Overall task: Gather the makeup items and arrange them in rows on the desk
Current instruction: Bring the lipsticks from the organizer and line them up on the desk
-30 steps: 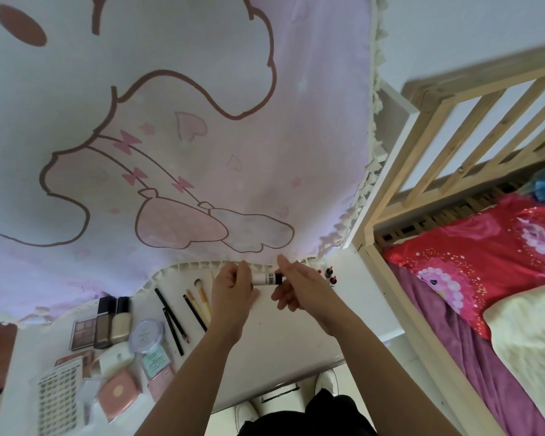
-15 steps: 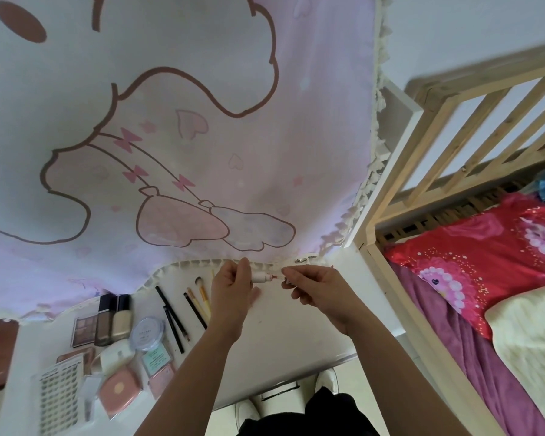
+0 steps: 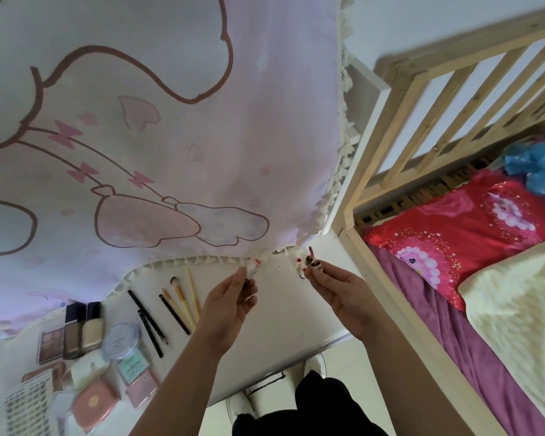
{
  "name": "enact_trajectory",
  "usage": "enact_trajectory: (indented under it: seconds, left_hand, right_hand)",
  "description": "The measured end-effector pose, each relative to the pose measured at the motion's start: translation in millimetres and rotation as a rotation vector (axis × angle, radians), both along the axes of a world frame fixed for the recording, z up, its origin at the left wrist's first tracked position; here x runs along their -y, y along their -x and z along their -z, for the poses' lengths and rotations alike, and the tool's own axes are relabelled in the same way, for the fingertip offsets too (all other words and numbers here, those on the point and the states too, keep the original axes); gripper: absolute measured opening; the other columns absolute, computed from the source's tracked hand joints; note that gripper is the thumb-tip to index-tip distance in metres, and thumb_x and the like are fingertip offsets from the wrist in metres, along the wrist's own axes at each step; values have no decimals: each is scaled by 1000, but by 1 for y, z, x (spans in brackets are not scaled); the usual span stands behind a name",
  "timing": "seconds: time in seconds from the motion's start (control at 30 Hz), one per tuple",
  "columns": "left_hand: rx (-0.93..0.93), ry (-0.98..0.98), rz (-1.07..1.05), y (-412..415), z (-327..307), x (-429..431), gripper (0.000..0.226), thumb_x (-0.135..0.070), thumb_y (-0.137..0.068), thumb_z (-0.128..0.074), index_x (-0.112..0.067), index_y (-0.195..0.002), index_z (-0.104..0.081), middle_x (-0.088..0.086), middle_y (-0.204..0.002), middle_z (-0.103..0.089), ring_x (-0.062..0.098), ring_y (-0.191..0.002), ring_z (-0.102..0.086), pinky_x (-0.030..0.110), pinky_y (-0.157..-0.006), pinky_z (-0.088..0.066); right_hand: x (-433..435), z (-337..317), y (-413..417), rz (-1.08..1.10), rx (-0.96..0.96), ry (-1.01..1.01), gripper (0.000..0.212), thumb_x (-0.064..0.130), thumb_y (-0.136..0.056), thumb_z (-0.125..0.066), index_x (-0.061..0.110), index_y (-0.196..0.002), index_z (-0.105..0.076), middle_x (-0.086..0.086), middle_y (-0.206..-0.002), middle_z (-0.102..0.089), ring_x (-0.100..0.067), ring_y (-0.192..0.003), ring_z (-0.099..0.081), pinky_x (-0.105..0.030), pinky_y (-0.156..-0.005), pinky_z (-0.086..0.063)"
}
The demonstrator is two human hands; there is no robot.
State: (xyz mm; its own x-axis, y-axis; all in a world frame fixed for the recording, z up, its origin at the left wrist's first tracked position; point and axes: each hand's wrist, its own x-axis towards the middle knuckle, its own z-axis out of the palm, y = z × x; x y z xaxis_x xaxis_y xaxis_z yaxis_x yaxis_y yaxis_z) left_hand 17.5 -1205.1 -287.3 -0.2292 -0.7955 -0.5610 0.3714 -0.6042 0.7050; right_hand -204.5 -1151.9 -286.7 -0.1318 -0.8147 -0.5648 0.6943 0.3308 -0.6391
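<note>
The left hand pinches a small white tube at its fingertips. The right hand, held apart from it, pinches the dark cap, whose red-tipped wand points up. Both are above the white desk. Left of the left hand lie brushes and black pencils side by side. Further left are bottles and a round compact. Beyond the grip hangs a pink cloth.

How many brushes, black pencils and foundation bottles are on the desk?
Wooden-handled brushes: 3
Black pencils: 3
Foundation bottles: 2
Total: 8
</note>
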Motion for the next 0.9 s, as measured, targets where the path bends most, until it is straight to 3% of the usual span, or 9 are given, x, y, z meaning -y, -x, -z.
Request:
enact_trajectory:
  seconds: [0.17, 0.3, 0.4, 0.53, 0.6, 0.8, 0.9]
  left_hand:
    - [-48, -45, 112, 29, 17, -9, 18, -15, -89, -61, -14, -78, -76, 5, -83, -67, 15, -83, -63, 27, -79, -49]
    - [-95, -166, 122, 51, 44, -11, 17, -13, -86, -63, -5, -99, -71, 7, -85, -65, 15, -82, -65, 27, -78, -55]
    - [-48, -211, 145, 68, 67, -14, 12, -14, -90, -62, -8, -100, -66, 6, -88, -65, 19, -89, -65, 34, -83, -55]
    - [313, -96, 227, 88, 93, -17, 11, -17, -92, -65, -14, -103, -65, 2, -97, -72, 12, -89, -64, 27, -70, -46]
    - [447, -45, 229, 97, 107, -19, 18, -17, -88, -71, -13, -104, -64, 1, -95, -75, 9, -82, -63, 23, -65, -44]
    - [779, 21, 212, 123, 140, -21, 16, -20, -78, -79, -26, -84, -66, -9, -82, -71, 7, -78, -66, 25, -68, -51]
    - [904, 81, 246, 136, 151, -16, 18, -20, -75, -79, -25, -88, -68, -11, -83, -67, 2, -75, -59, 21, -75, -49]
  right_hand:
    - [-14, 24, 16, 69, -72, -106, 27, 4, -88, -69, 2, -114, -69, -6, -101, -73, -18, -100, -71, -24, -86, -57]
    - [-19, 50, 30, -4, -321, -223, 28, 20, -85, -77, 17, -113, -73, 6, -98, -73, -8, -92, -66, -26, -82, -50]
    - [-16, 68, 42, -34, -473, -270, 25, 23, -82, -81, 20, -106, -76, 6, -99, -76, -7, -87, -67, -26, -79, -52]
    - [-10, 94, 53, -52, -617, -303, 23, 18, -77, -85, 22, -98, -76, 6, -90, -77, -5, -78, -68, -20, -68, -50]
    - [-6, 109, 57, -94, -681, -306, 21, 16, -77, -85, 24, -94, -76, 8, -88, -77, -5, -80, -70, -21, -72, -51]
    - [6, 149, 65, -275, -905, -256, 20, 19, -75, -84, 24, -93, -75, 12, -89, -76, -3, -79, -70, -19, -76, -52]
    - [11, 166, 70, -308, -1044, -212, 21, 23, -75, -84, 29, -93, -75, 13, -89, -73, -4, -80, -66, -23, -82, -54]
